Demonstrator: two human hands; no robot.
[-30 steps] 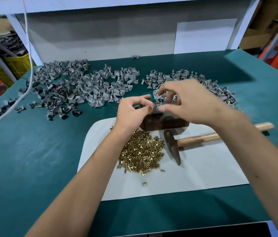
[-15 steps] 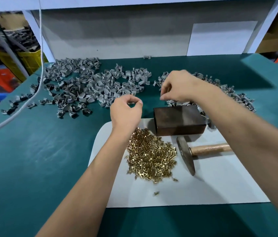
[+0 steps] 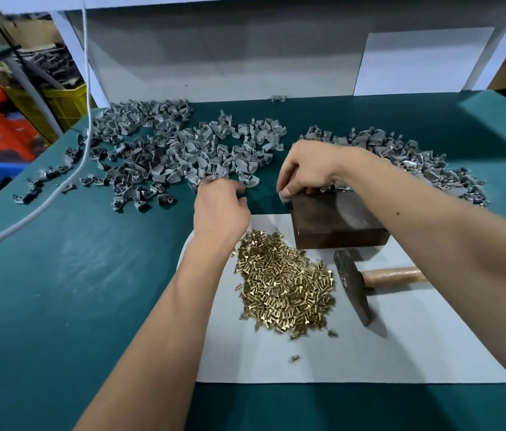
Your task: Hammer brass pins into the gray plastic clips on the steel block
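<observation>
Change vs 0.5 s ago: right hand (image 3: 307,166) has dropped from above the far clips to the far-left top edge of the steel block (image 3: 335,220); left hand (image 3: 219,209) has reached farther out, to the near edge of the left clip heap.

Item list, near to far:
- White sheet (image 3: 401,353), on green table (image 3: 74,290). Carries pins, hammer, block.
- Brass pins (image 3: 286,293), loose heap, centre of sheet; a few strays on near side.
- Hammer (image 3: 352,284), lying flat, right of pins, just near of block; wooden handle runs right, partly hidden by right forearm. Not touched by either hand.
- Steel block, dark, far edge of sheet. Top face bare where visible.
- Gray clips, L heap (image 3: 177,154), far-left of block. R heap (image 3: 401,154), far-right, partly behind right arm.
- White cable (image 3: 59,194), hangs down at left, crosses L heap's edge.

Hands:
- Left: fingers curled loosely, tips at the nearest clips of L heap. Whether it holds a clip: cannot tell.
- Right: fingers bent down, tips at block's far-left corner; contents hidden – cannot tell if it pinches anything.
</observation>
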